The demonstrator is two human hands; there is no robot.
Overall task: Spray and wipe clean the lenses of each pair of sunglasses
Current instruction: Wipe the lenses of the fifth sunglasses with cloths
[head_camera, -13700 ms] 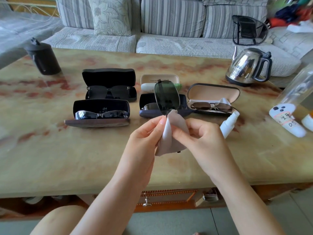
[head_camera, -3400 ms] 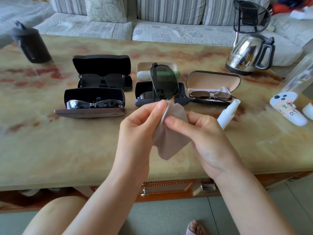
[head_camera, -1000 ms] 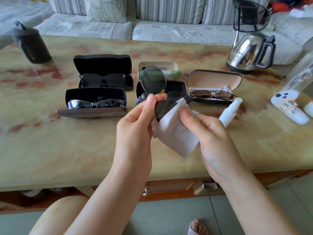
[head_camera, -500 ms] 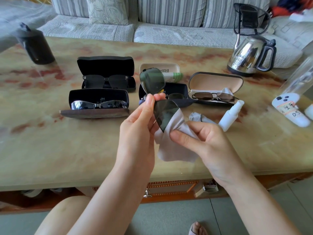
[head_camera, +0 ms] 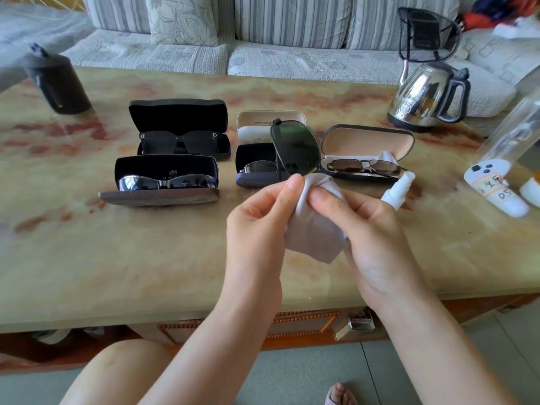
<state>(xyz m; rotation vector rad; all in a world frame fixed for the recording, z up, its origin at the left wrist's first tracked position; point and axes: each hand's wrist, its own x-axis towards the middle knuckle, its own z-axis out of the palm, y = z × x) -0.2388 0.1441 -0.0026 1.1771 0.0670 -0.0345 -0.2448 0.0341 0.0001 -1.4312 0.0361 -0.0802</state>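
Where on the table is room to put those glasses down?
Best: the bare table strip left of the left hand, in front of the front black case. A smaller patch lies right of the right hand, nearer than the spray bottle. The middle is crowded with open cases.

Free tabletop [head_camera: 131, 258] before cases [head_camera: 159, 197], spray bottle [head_camera: 397, 191]

Both bare forearms rise from the lower edge and meet over the near side of the worktop, wrists nearly straight. The left hand [head_camera: 257, 217] stands with its back to the left, thumb and forefinger pinching the top of the cloth [head_camera: 315, 232], the other fingers curled into the palm. The right hand [head_camera: 371, 238] faces it, palm turned left, thumb pressed on the cloth's upper fold and fingers curled round behind it.
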